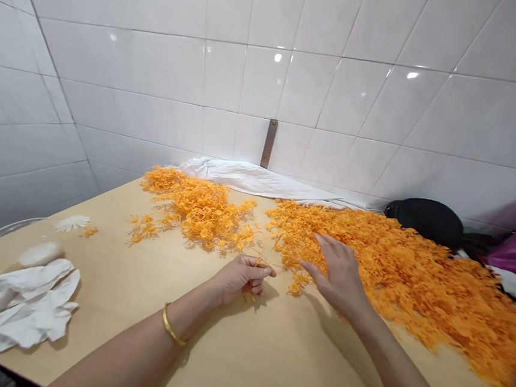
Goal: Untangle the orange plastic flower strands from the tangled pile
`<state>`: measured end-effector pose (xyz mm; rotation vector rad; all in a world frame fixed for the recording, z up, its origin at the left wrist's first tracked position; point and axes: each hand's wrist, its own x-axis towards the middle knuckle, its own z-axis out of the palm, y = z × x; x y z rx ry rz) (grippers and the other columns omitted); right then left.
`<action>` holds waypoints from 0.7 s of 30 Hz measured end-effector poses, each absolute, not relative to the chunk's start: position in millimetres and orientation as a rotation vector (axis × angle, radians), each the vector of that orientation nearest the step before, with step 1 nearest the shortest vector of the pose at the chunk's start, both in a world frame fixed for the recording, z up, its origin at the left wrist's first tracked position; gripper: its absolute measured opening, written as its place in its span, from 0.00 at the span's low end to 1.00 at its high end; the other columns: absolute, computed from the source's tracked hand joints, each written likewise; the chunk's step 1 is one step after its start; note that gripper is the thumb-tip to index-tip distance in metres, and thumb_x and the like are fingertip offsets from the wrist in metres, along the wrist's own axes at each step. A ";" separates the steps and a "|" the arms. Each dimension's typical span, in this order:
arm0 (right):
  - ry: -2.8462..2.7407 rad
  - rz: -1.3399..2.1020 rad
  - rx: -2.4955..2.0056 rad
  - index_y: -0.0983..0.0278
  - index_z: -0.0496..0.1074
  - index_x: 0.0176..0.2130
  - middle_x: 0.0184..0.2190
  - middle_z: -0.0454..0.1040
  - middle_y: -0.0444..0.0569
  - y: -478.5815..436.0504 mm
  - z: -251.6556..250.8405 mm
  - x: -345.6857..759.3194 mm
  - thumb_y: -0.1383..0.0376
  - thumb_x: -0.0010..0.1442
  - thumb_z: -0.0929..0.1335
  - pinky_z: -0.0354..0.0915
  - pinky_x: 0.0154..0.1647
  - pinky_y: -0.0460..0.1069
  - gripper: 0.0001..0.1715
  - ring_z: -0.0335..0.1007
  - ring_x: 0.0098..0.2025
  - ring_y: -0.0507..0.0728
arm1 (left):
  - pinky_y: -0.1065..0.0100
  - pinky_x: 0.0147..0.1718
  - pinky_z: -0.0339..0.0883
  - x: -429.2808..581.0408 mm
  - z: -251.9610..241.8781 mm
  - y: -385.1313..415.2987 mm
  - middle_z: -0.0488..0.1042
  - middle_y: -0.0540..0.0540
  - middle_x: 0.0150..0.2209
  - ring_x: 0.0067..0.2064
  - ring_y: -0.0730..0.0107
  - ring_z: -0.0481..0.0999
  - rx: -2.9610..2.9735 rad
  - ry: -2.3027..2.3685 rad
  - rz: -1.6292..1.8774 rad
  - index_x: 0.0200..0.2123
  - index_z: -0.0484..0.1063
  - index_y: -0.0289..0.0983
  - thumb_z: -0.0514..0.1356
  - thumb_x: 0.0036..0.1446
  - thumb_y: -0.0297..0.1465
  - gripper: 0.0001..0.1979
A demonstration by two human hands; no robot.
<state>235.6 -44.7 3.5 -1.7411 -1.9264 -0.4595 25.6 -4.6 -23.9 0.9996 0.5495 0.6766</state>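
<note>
My left hand (246, 278), with a gold bangle on its wrist, is pinched shut on a thin orange sprig (258, 263) over the table. Part of the sprig hides behind my fingers. My right hand (339, 273) is open, thumb and fingers apart, at the near edge of a large heap of orange sprigs (397, 260). Whether its fingertips touch the heap I cannot tell. A smaller pile of orange sprigs (202, 207) lies beyond my left hand, with loose bits at its left side.
Crumpled white tissues (26, 306) and a white rounded object (42, 254) lie on the table (234, 360) at left. Behind them are a white flower-shaped piece (73, 223) and a clear rim (11, 229). White cloth (250, 179) runs along the tiled wall. A black rounded item (427, 220) sits back right.
</note>
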 end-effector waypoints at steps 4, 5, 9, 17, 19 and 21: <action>-1.998 -0.416 -1.769 0.62 0.67 0.46 0.47 0.66 0.53 -25.4 2.3 226.3 0.60 0.56 0.61 0.53 0.45 0.57 0.19 0.54 0.49 0.63 | 0.72 0.23 0.58 22.9 -25.1 -2.4 0.63 0.50 0.15 0.17 0.80 0.62 1.046 0.547 0.610 0.26 0.73 0.28 0.63 0.42 0.29 0.09; -2.007 -0.396 -1.760 0.62 0.67 0.45 0.46 0.67 0.52 -21.1 2.7 226.4 0.61 0.56 0.61 0.53 0.45 0.56 0.18 0.54 0.48 0.62 | 0.72 0.23 0.58 22.3 -25.7 -1.7 0.64 0.49 0.16 0.18 0.79 0.63 1.058 0.534 0.599 0.26 0.73 0.28 0.63 0.42 0.29 0.08; -2.054 -0.333 -1.697 0.63 0.68 0.43 0.39 0.71 0.50 -8.5 9.4 226.4 0.65 0.55 0.61 0.52 0.43 0.54 0.16 0.57 0.44 0.60 | 0.69 0.25 0.60 21.1 -28.6 -0.4 0.65 0.49 0.16 0.17 0.79 0.63 1.103 0.494 0.566 0.23 0.73 0.29 0.63 0.42 0.28 0.06; -2.163 -0.610 -1.556 0.64 0.70 0.30 0.26 0.67 0.49 -28.6 44.7 209.9 0.71 0.56 0.59 0.51 0.38 0.51 0.12 0.58 0.34 0.56 | 0.62 0.35 0.64 16.1 -22.8 6.5 0.73 0.39 0.30 0.33 0.61 0.74 0.732 0.416 0.609 0.40 0.67 0.29 0.59 0.43 0.46 0.27; -2.273 -0.666 -1.505 0.64 0.69 0.29 0.25 0.65 0.50 -48.0 45.7 197.6 0.73 0.54 0.58 0.51 0.36 0.51 0.12 0.56 0.32 0.56 | 0.59 0.37 0.64 14.7 -20.3 10.9 0.73 0.35 0.34 0.38 0.57 0.73 0.586 0.406 0.642 0.39 0.66 0.29 0.56 0.44 0.50 0.30; -2.391 -0.607 -1.453 0.64 0.68 0.28 0.25 0.65 0.50 -69.5 40.5 182.2 0.74 0.54 0.58 0.52 0.33 0.50 0.13 0.56 0.30 0.55 | 0.61 0.37 0.65 15.0 -19.5 13.4 0.72 0.35 0.34 0.38 0.58 0.73 0.487 0.444 0.702 0.37 0.66 0.29 0.56 0.46 0.46 0.24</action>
